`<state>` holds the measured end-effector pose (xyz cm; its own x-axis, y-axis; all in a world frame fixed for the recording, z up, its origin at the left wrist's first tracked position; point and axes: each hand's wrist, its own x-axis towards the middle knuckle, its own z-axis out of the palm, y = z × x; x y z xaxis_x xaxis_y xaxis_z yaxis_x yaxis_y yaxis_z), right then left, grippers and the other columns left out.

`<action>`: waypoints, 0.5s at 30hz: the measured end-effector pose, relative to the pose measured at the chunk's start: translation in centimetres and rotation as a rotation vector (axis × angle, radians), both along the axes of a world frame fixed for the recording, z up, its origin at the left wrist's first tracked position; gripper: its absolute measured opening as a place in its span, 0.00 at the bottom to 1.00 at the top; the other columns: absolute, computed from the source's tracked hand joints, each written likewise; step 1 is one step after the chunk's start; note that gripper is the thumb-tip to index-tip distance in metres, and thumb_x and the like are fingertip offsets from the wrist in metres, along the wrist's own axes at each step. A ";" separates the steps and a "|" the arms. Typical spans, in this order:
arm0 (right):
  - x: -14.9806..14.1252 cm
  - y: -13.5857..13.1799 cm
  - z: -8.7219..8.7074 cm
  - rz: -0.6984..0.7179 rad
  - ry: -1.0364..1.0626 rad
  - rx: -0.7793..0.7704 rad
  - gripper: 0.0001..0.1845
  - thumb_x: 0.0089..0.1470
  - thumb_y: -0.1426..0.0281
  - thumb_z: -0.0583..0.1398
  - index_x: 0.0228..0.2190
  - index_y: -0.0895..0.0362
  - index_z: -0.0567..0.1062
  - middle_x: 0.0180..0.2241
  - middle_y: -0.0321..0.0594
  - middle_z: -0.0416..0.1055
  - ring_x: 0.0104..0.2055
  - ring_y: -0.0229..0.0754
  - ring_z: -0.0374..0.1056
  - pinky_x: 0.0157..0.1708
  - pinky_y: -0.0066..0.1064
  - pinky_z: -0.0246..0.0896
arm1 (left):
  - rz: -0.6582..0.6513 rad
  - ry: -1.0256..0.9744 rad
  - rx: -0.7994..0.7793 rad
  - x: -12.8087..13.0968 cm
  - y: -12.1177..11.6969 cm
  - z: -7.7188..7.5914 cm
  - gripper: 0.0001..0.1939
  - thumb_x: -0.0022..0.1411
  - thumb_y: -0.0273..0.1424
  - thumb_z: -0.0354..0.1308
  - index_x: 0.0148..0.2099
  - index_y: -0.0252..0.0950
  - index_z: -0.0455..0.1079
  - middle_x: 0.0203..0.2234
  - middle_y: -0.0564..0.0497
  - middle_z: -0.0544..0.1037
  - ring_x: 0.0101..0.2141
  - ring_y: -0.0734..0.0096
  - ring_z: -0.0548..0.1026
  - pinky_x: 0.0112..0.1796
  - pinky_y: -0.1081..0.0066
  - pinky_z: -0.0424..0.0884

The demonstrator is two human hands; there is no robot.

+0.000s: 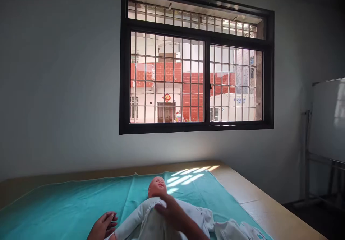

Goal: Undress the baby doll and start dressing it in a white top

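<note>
**Pink-headed plastic doll in white clothing (157, 188), face up under our right hand (170, 210)**

Largest first: a black-framed, barred window (207, 38) in the grey wall; below it, a pale wooden table (264, 211); at right, a white board on a stand (326, 121). A teal cloth (67, 200) covers much of the table. The doll lies on this cloth, head toward the window. A white printed fabric piece (234, 230) lies at its right-hand side in our view. Our right hand is over the doll's chest, thumb apart from the fingers; whether it grips clothing, we cannot tell. Our left hand (102, 227) is beside the sleeve at left, fingers loosely bent, nothing visibly pinched.
</note>
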<state>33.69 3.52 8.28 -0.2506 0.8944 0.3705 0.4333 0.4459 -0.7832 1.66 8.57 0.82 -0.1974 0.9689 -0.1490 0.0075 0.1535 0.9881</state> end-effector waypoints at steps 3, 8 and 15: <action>7.9 -0.8 -3.4 -0.302 -0.065 0.021 0.19 0.56 0.65 0.54 0.48 0.54 0.74 0.52 0.43 0.73 0.56 0.48 0.66 0.58 0.36 0.58 | 0.052 0.316 0.138 1.5 -0.4 1.7 0.11 0.56 0.38 0.51 0.31 0.39 0.72 0.32 0.47 0.82 0.37 0.59 0.80 0.40 0.66 0.75; 17.0 -1.1 -8.5 -0.554 -0.371 -0.059 0.19 0.60 0.61 0.49 0.37 0.57 0.77 0.41 0.48 0.75 0.47 0.49 0.69 0.50 0.36 0.61 | -0.109 0.741 0.450 10.2 -3.8 6.9 0.18 0.62 0.40 0.45 0.40 0.39 0.73 0.42 0.47 0.80 0.44 0.61 0.76 0.48 0.65 0.70; 16.7 -1.4 -7.7 -0.752 -0.608 -0.171 0.20 0.62 0.57 0.49 0.35 0.57 0.75 0.41 0.51 0.76 0.48 0.55 0.70 0.43 0.39 0.60 | -0.503 1.310 0.418 23.6 -6.2 10.4 0.18 0.56 0.32 0.54 0.48 0.34 0.74 0.49 0.40 0.76 0.50 0.54 0.72 0.54 0.58 0.65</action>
<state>50.40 2.09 0.54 0.3009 0.9286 0.2171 0.9086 -0.2100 -0.3610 25.23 2.35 11.21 0.3972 0.9019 0.1700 0.8812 -0.4265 0.2039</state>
